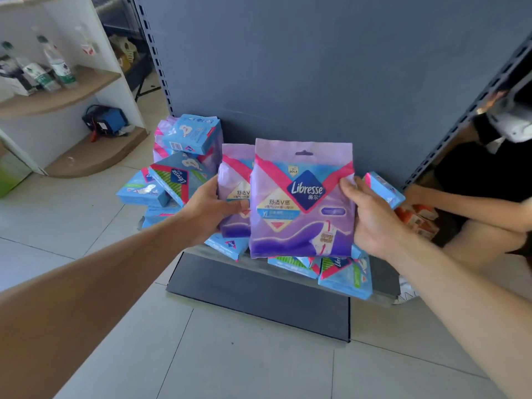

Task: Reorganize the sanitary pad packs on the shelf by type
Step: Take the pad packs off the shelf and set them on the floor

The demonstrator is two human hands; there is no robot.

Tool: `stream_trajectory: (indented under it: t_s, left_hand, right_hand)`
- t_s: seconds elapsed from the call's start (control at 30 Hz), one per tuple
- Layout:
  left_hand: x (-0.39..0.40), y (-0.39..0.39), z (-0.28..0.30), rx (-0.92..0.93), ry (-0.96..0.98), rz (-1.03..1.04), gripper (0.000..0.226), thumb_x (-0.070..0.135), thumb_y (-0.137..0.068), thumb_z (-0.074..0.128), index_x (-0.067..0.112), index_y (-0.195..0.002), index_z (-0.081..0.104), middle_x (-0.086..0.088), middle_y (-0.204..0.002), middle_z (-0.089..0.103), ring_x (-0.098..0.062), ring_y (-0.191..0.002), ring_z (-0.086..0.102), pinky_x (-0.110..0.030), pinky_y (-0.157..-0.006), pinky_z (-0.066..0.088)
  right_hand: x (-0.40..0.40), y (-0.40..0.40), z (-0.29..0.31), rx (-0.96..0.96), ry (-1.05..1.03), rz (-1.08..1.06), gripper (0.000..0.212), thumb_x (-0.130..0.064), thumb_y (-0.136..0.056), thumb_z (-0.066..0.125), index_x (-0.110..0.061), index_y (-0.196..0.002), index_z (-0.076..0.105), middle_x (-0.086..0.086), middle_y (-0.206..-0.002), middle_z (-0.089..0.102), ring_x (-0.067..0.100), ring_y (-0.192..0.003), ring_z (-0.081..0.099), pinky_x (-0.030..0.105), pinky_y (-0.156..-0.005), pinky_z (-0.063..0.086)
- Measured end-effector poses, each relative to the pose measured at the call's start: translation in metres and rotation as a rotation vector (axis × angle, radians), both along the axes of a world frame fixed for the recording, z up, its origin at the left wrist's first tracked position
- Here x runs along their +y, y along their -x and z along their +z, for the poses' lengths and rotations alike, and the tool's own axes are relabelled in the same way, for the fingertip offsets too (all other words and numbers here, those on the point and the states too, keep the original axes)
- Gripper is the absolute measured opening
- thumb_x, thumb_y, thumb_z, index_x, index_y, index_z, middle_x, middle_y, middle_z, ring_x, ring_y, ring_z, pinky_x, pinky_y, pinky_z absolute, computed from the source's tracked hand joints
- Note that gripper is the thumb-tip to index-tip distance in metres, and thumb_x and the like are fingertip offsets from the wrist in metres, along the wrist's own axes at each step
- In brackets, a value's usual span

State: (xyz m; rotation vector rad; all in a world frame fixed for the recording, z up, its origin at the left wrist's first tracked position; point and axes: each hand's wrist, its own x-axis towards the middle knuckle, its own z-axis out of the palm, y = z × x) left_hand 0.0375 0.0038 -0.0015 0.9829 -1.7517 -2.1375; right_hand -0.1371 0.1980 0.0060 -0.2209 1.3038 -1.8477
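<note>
Your right hand is gripping a purple Libresse pad pack upright above the shelf's front edge; your left hand is clutching a second purple pack just behind it. Blue pad packs are lying jumbled across the shelf.

Two purple Libresse packs upright, overlapping, front pack facing camera. Blue packs jumbled on the low shelf behind and below.
</note>
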Motion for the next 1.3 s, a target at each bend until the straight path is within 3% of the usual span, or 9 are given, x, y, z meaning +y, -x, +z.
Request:
stream_trajectory:
  t_s: [0.13,0.27,0.33,0.43,0.5,0.7,0.87,1.1,1.3]
  left_hand:
    - [0.026,0.004,0.004,-0.018,0.117,-0.094,0.036,-0.015,-0.089,0.050,0.013,-0.112,0.054,-0.012,-0.100,0.069,-0.024,-0.080,0.071,-0.027,-0.045,0.053]
    - [0.047,0.006,0.004,0.059,-0.127,-0.040,0.044,0.016,-0.093,0.054,0.016,-0.136,0.042,-0.014,-0.115,0.062,-0.029,-0.097,0.065,-0.039,-0.071,0.059]
    - [0.060,-0.001,0.004,0.114,-0.167,-0.071,0.062,0.033,-0.096,0.054,0.028,-0.149,0.022,-0.006,-0.127,0.061,-0.018,-0.091,0.068,-0.031,-0.062,0.058]
    - [0.077,-0.017,-0.006,0.165,0.238,-0.383,0.118,0.016,-0.075,0.079,0.048,-0.148,-0.009,0.009,-0.135,0.055,-0.010,-0.102,0.069,-0.028,-0.079,0.058]
    - [0.088,-0.027,-0.007,0.153,0.491,-0.499,0.130,0.010,-0.069,0.087,0.060,-0.143,-0.007,0.017,-0.128,0.058,-0.013,-0.105,0.067,-0.035,-0.084,0.058]
    - [0.109,-0.059,0.013,0.179,0.651,-0.580,0.102,0.018,-0.079,0.080,0.070,-0.137,0.014,-0.001,-0.131,0.054,-0.009,-0.101,0.067,-0.031,-0.088,0.056]
    - [0.140,-0.072,0.026,0.193,0.782,-0.641,0.088,0.024,-0.082,0.077,0.068,-0.137,0.023,0.005,-0.131,0.052,0.000,-0.096,0.062,-0.005,-0.075,0.045]
    - [0.248,-0.082,0.018,0.213,0.827,-0.896,0.086,0.022,-0.084,0.075,0.060,-0.142,0.024,0.009,-0.112,0.063,0.001,-0.056,0.048,-0.009,-0.062,0.042]
    - [0.368,-0.077,-0.013,0.239,0.763,-1.104,0.085,0.028,-0.087,0.071,0.060,-0.143,0.016,0.006,-0.132,0.053,-0.006,-0.098,0.063,-0.023,-0.086,0.053]
  right_hand:
    - [0.012,-0.019,-0.005,0.002,-0.034,-0.006,0.017,-0.027,-0.096,0.054,-0.020,-0.110,0.058,0.002,-0.102,0.073,0.020,-0.089,0.070,0.038,-0.081,0.058]
    - [0.034,-0.032,-0.012,0.047,-0.098,-0.110,0.018,-0.032,-0.098,0.051,-0.020,-0.111,0.055,-0.001,-0.095,0.074,0.017,-0.082,0.072,0.035,-0.073,0.059]
    - [0.045,-0.041,-0.017,0.052,-0.147,-0.162,0.021,-0.035,-0.098,0.052,-0.021,-0.113,0.056,-0.002,-0.097,0.074,0.016,-0.082,0.073,0.037,-0.075,0.058]
    - [0.062,-0.060,-0.019,0.044,-0.163,-0.215,0.024,-0.037,-0.097,0.054,-0.024,-0.117,0.054,-0.002,-0.100,0.074,0.016,-0.083,0.073,0.037,-0.073,0.059]
    - [0.072,-0.074,-0.014,0.077,-0.189,-0.252,0.024,-0.038,-0.096,0.055,-0.025,-0.117,0.053,-0.003,-0.099,0.073,0.015,-0.084,0.073,0.035,-0.072,0.060]
    - [0.104,-0.125,0.005,0.345,-0.349,-0.375,0.039,-0.049,-0.092,0.056,-0.027,-0.114,0.034,0.000,-0.111,0.066,0.013,-0.087,0.073,0.036,-0.076,0.060]
    - [0.148,-0.181,0.018,0.584,-0.198,-0.418,0.075,-0.045,-0.078,0.076,-0.026,-0.130,0.025,0.001,-0.129,0.055,0.015,-0.111,0.065,0.025,-0.075,0.058]
    - [0.285,-0.252,-0.002,0.769,-0.401,-0.405,0.086,-0.014,-0.084,0.075,-0.045,-0.139,0.017,-0.005,-0.137,0.050,0.003,-0.117,0.058,0.019,-0.083,0.054]
    - [0.406,-0.293,-0.020,0.695,-0.496,-0.616,0.082,-0.015,-0.087,0.071,-0.051,-0.136,0.016,-0.016,-0.130,0.051,0.000,-0.113,0.060,0.017,-0.072,0.055]
